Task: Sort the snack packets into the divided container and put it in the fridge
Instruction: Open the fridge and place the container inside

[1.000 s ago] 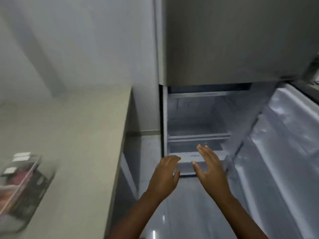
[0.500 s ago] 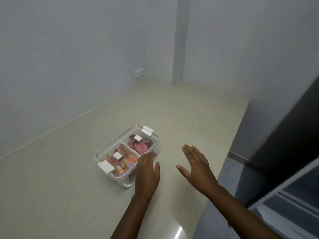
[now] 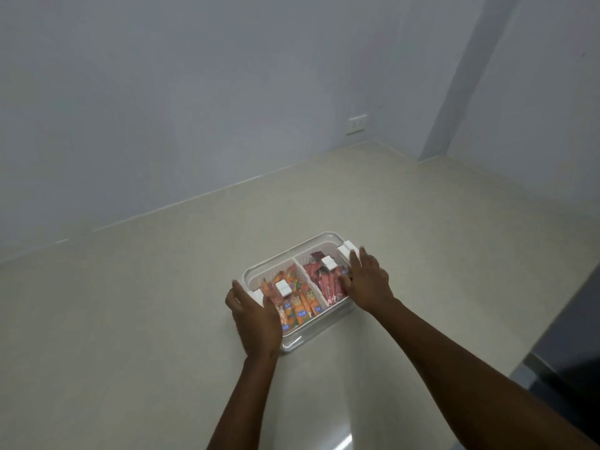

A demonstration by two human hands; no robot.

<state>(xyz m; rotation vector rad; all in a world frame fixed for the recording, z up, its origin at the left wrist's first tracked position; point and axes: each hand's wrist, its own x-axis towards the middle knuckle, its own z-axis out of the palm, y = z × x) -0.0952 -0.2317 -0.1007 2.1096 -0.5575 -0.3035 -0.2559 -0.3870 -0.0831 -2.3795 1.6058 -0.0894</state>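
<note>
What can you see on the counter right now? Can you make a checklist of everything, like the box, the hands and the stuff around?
Surface: beige counter, meets the walls at the back.
Job's things: clear divided container with its lid on, resting on the counter; orange snack packets in the left compartment, red snack packets in the right.
Clutter: nothing seen.
Hands: left hand at the container's left end, right hand at its right end; whether the fingers grip yet is unclear.
Cables: nothing seen.
Surroundings: pale walls, wall socket, dark fridge edge at right.
</note>
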